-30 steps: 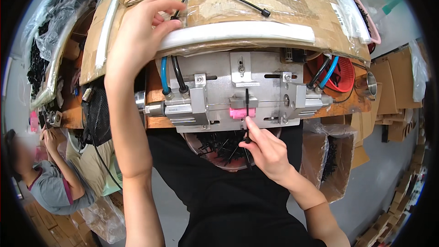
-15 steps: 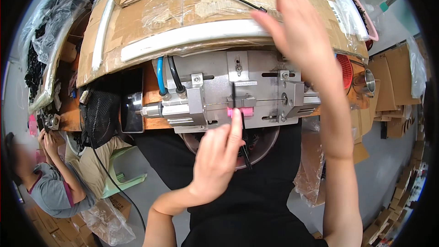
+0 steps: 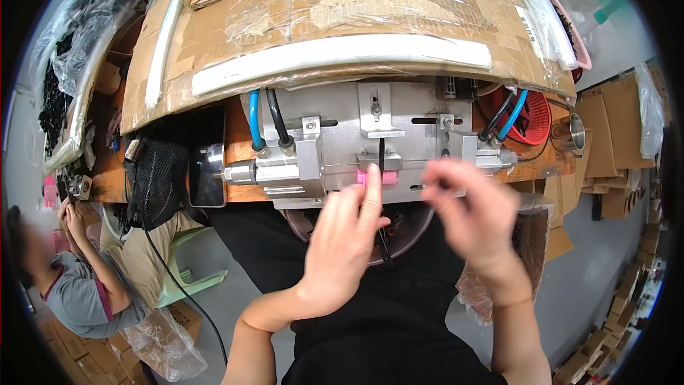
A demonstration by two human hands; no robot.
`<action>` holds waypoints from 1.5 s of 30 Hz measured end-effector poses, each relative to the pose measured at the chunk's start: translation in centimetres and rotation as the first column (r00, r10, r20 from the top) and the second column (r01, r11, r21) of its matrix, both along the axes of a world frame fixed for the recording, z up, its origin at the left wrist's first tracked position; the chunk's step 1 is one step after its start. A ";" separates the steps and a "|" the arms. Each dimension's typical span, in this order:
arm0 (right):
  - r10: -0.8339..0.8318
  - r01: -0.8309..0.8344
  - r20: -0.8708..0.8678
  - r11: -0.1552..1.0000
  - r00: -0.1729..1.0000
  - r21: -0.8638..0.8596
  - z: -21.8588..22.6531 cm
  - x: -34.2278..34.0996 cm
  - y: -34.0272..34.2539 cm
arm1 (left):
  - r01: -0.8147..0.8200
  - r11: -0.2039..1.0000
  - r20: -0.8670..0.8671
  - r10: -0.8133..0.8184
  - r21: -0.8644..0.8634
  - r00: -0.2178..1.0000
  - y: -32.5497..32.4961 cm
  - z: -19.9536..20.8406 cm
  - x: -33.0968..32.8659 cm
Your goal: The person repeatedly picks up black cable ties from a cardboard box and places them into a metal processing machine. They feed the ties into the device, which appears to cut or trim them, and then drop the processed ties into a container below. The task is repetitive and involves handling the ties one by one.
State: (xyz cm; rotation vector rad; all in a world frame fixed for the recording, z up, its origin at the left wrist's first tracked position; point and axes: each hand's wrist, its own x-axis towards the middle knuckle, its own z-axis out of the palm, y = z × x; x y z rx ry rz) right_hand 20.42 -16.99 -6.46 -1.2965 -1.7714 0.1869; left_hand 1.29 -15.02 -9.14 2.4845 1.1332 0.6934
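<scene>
Black cable tie [image 3: 382, 164] in the metal jig [image 3: 370, 146]
It stands upright in the jig's centre slot above a pink block [image 3: 377, 177], its tail hanging below the table edge.

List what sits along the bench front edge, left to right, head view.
Black mesh pouch → dark phone-like slab → blue hose → black hose → pink block → red basket → metal cup.

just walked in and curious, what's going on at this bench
A person sits at a workbench facing a metal fixture with blue and black hoses. Both bare hands are raised in front of it: the left hand has fingers up by the small pink part at the fixture's middle, and the right hand is blurred just to its right. Whether either hand grips anything cannot be told. A taped cardboard cover sits above, and another person works at far left.
</scene>
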 end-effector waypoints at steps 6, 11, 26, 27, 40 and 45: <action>-0.018 0.022 0.057 0.997 0.998 -0.071 -6.5 -4.3 -2.9 | -0.130 0.989 0.153 0.118 0.071 0.981 1.9 2.7 -1.1; 0.000 0.006 0.070 0.996 0.998 -0.085 -6.8 -4.7 -2.0 | -0.142 0.989 0.156 0.135 0.038 0.979 1.7 2.7 -1.7; -0.078 -0.031 0.460 0.974 0.884 0.224 7.4 0.8 24.0 | -0.195 0.948 0.223 0.140 0.249 0.965 26.7 9.4 -7.8; -0.095 -0.034 0.515 0.971 0.852 0.235 7.6 1.5 27.6 | -0.188 0.933 0.177 0.139 0.307 0.974 29.3 9.4 -7.5; 0.253 -0.391 0.617 0.915 0.745 0.097 7.4 2.2 32.4 | 0.269 0.889 -0.073 -0.261 0.371 0.963 34.3 10.1 -6.0; 0.184 -0.378 0.713 0.918 0.677 0.121 6.4 3.4 23.4 | 0.347 0.889 -0.108 -0.330 0.299 0.938 27.0 9.6 -4.9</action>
